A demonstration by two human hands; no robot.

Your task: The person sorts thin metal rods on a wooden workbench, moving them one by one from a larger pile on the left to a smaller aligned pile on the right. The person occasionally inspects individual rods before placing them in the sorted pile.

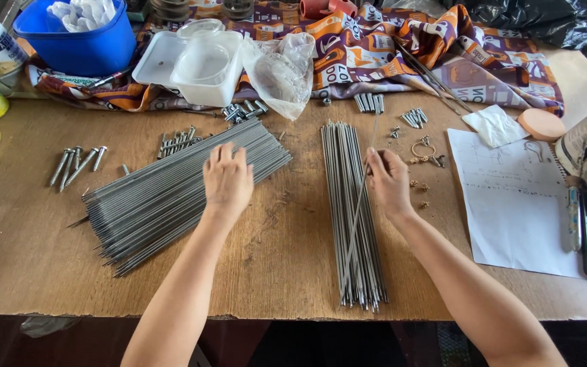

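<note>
left hand (227, 180): laid flat, open, on slanted spoke pile (171, 194), bench (287, 258) at 9 o'clock.
right hand (388, 182): single spoke (360, 204) pinched above straight bundle (353, 217), 3 o'clock.
step: spokes being sorted one by one, judged.
next: aligned lowering needed.

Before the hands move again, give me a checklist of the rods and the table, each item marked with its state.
1. Right hand pinching a single rod: ok.
2. Left hand flat on the slanted rod pile: ok.
3. Straight bundle aligned, tips near the table edge, not past it: ok.
4. Held rod free of the bundle along its length: cannot tell.
5. Large screws apart from both piles: ok.
</note>
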